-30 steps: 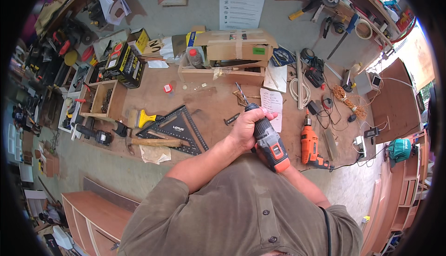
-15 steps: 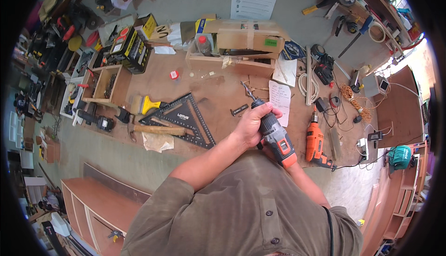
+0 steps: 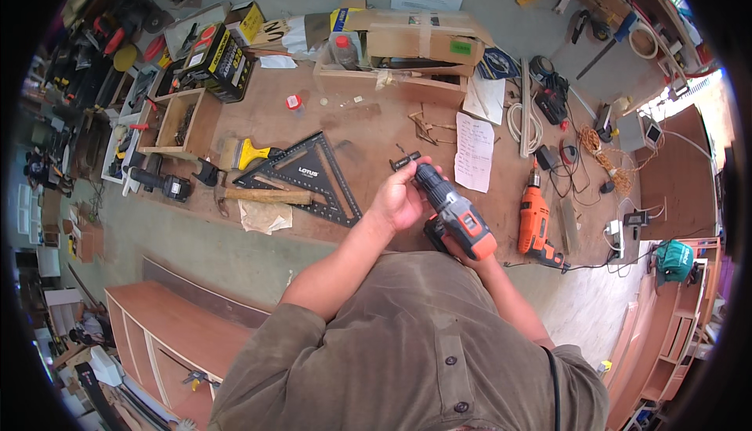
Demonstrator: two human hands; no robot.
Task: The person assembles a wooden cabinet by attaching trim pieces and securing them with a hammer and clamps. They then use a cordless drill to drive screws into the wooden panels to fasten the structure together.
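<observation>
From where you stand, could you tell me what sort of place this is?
Most likely a woodworking workshop: a cluttered wooden workbench carries a black triangular square, a hammer and an orange drill.

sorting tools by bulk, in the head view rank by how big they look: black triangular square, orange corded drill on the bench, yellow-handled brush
1. black triangular square
2. orange corded drill
3. yellow-handled brush
All lie on the same bench, so nearness hardly skews it.

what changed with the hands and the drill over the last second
Little changed. The left hand is still wrapped around the front of the grey and orange cordless drill, and the right hand, mostly hidden beneath it, still holds its grip. Nothing was let go. The orange drill, black triangular square and hammer lie where they were on the workbench.
</observation>
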